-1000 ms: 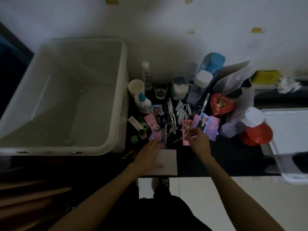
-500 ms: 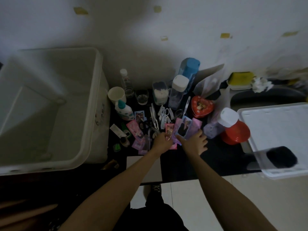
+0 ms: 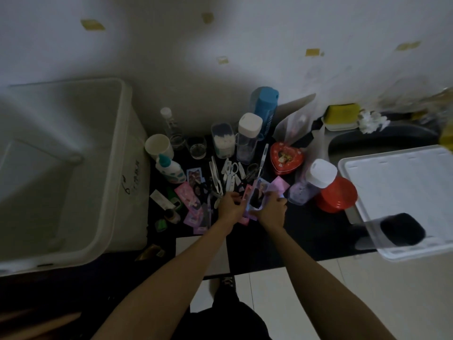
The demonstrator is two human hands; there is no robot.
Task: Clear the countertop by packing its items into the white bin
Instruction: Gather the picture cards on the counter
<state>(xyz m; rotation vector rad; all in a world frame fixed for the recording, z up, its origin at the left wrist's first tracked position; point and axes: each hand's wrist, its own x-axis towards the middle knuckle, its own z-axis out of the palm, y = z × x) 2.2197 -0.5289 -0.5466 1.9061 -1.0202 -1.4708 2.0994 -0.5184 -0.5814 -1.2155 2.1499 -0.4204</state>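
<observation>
cards: our left hand (image 3: pixel 229 203) and right hand (image 3: pixel 270 209) both pinch photo cards (image 3: pixel 256 196)
clutter: scissors (image 3: pixel 202 188), clips (image 3: pixel 231 173) just beside
bin: white bin (image 3: pixel 122 148) far left

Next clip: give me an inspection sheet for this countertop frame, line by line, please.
Surface: dark countertop, dimly lit, crowded at centre.
Job's things: white bin at left looks empty; photo cards, heart-shaped tin, blue bottle, paper cup, red lid not yet packed.
Clutter: clear tray at right, sponge.
Grippers: left hand and right hand gathering the cards.
Cables: nothing seen.
Surroundings: white wall with tape scraps, tiled floor.
</observation>
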